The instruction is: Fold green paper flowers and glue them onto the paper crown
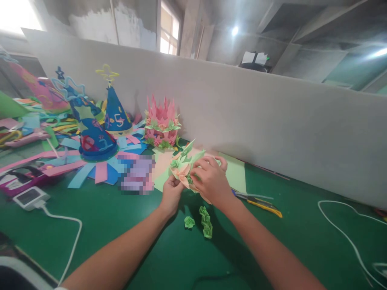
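Between my hands, above the green table, is a folded paper crown (183, 169) in light green and peach with pointed petals. My left hand (171, 193) pinches its lower left side between thumb and fingers. My right hand (213, 179) is curled against the crown's right side, its fingertips close to a small green paper rose; whether they grip the rose or the crown is partly hidden. Below my hands lie a single green paper rose (189, 222) and a short column of several green roses (206, 222).
A pink and green paper crown (162, 125) stands behind. Blue party hats (116, 108) and paper strips (101, 171) crowd the left. Green paper sheets (237, 173), a yellow utility knife (264, 207) and a white cable (338, 229) lie to the right. A pale partition (272, 117) bounds the back.
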A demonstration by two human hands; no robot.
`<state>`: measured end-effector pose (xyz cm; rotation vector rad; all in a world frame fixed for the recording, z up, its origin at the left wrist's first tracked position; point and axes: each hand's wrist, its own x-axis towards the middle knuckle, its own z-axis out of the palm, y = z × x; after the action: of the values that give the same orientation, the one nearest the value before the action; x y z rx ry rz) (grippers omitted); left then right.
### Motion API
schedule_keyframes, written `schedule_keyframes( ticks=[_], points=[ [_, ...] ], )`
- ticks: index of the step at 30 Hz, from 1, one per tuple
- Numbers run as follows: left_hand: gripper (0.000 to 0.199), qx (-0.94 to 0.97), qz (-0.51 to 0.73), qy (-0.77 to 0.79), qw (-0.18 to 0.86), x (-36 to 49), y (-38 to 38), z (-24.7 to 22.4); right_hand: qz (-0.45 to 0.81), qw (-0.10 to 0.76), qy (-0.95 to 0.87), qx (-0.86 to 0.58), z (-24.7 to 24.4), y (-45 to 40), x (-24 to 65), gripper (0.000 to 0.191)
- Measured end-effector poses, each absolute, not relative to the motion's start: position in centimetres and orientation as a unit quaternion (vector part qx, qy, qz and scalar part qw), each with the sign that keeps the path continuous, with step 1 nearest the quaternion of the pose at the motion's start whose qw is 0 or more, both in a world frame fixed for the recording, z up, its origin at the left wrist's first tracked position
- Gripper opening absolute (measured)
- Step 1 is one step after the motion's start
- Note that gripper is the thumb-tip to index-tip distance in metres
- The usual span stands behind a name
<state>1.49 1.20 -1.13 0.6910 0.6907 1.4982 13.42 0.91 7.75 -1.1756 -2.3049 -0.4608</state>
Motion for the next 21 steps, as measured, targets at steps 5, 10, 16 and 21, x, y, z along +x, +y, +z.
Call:
schedule_keyframes(
  ticks=[5,10,16,21],
  points=[
    [0.044,0.275,0.672,0.307,0.615,1.5,1.3,-0.9,-0.166,0.266,-0.838,-0.446,7.8,0.5,13.6,0.004],
    [0.041,0.274,0.676,0.322,0.603,1.6,1.4,-0.7,-0.148,0.285,-0.837,-0.444,7.9,-0.4,13.8,0.004],
    [0.041,0.28,0.674,0.317,0.605,1.5,1.4,-0.9,-0.146,0.26,-0.839,-0.455,7.0,-0.4,13.1,0.012],
    [0.039,0.286,0.68,0.313,0.599,1.5,1.5,-1.1,-0.157,0.243,-0.83,-0.477,6.8,-0.4,12.7,0.012]
  ],
)
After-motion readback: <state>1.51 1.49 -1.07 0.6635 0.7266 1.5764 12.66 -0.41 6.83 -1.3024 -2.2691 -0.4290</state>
